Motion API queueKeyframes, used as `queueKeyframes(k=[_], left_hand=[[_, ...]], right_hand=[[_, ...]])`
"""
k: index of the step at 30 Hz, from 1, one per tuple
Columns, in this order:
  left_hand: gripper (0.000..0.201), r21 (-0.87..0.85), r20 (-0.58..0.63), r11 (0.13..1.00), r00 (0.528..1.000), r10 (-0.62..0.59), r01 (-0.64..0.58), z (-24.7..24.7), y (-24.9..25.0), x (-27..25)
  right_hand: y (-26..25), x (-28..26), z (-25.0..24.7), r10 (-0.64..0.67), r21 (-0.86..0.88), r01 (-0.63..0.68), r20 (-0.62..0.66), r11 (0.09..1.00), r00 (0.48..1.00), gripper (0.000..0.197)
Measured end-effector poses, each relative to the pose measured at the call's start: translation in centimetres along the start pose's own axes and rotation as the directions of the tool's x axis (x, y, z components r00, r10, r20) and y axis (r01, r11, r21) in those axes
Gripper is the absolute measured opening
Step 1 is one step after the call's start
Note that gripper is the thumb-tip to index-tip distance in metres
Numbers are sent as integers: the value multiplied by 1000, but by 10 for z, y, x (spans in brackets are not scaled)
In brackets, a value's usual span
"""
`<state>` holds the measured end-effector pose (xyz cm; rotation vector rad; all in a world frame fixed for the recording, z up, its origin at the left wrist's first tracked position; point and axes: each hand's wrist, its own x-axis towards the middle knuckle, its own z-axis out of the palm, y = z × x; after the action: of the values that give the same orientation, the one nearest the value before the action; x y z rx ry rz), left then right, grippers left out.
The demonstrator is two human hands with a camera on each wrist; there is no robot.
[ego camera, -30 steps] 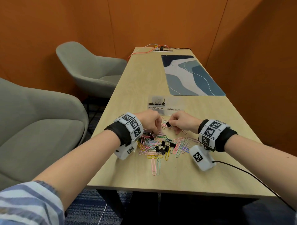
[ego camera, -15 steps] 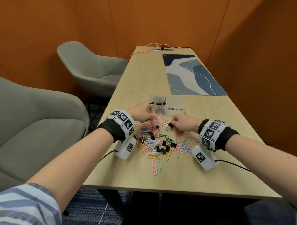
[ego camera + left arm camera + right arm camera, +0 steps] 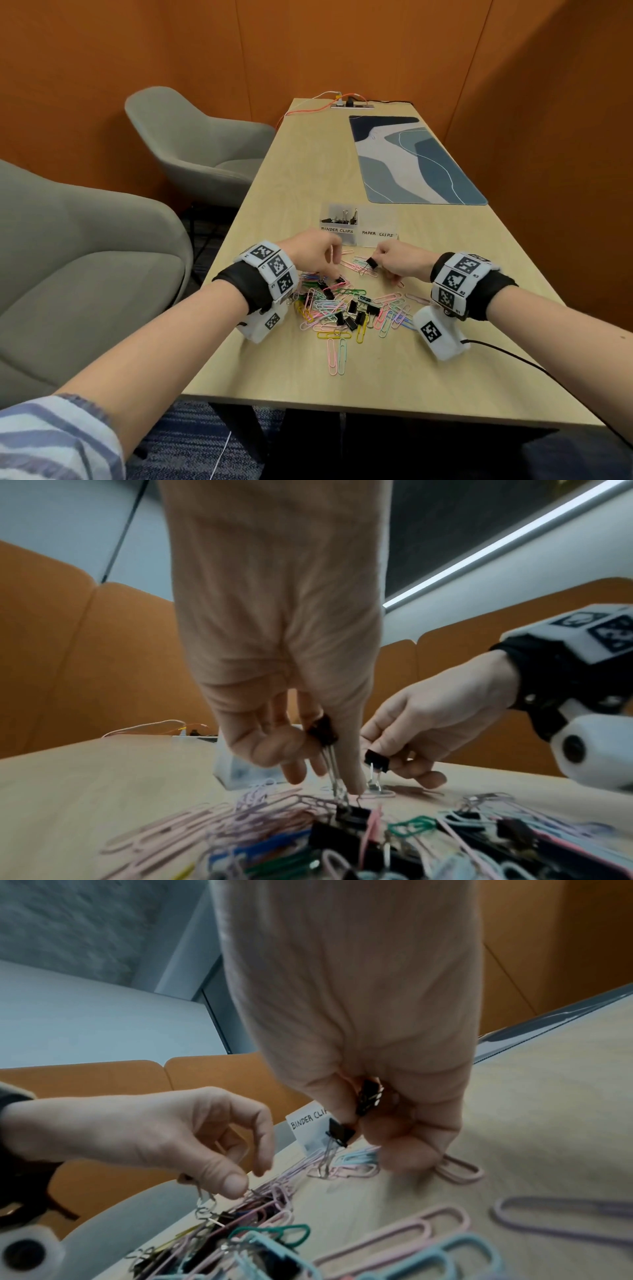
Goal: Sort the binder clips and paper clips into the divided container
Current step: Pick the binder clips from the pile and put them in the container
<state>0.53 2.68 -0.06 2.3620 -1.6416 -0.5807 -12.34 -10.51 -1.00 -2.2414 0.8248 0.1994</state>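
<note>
A mixed pile of coloured paper clips and black binder clips (image 3: 349, 305) lies on the wooden table (image 3: 308, 178). Beyond it stands the clear divided container (image 3: 376, 219), labelled BINDER CLIPS and PAPER CLIPS. Several binder clips (image 3: 339, 219) sit in its left compartment; nothing shows in the right one. My left hand (image 3: 334, 274) hangs over the pile's far left part, holding a black binder clip (image 3: 322, 731) while a fingertip touches another binder clip (image 3: 352, 814) in the pile. My right hand (image 3: 376, 265) pinches a black binder clip (image 3: 371, 263) just before the container, with a second clip (image 3: 368, 1096) tucked in its palm.
A blue patterned mat (image 3: 411, 161) lies at the far right of the table, and a power strip with cables (image 3: 352, 104) at the far end. Two grey armchairs (image 3: 191, 147) stand to the left. A black cable (image 3: 507, 353) trails from my right wrist.
My left hand lifted a little off the pile, then came back down with its fingertips on the pile's far edge. My right hand stayed nearly still with its clip.
</note>
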Motion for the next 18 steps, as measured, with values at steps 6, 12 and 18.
queueKeyframes(k=[6,12,18], left_hand=[[27,19,-31,998,998,57,-56,-2,9,4],[19,62,43,996,997,64,-66,4,6,2],[8,-113,-49,992,997,53,-58,-19,1,5]], right_hand=[[-1,0,2,1,23,-1,-14,1000,1000,16],[-3,5,2,-8,66,11,-47,998,999,27],[-15,6,-16,-5,187,17,-63,982,998,19]])
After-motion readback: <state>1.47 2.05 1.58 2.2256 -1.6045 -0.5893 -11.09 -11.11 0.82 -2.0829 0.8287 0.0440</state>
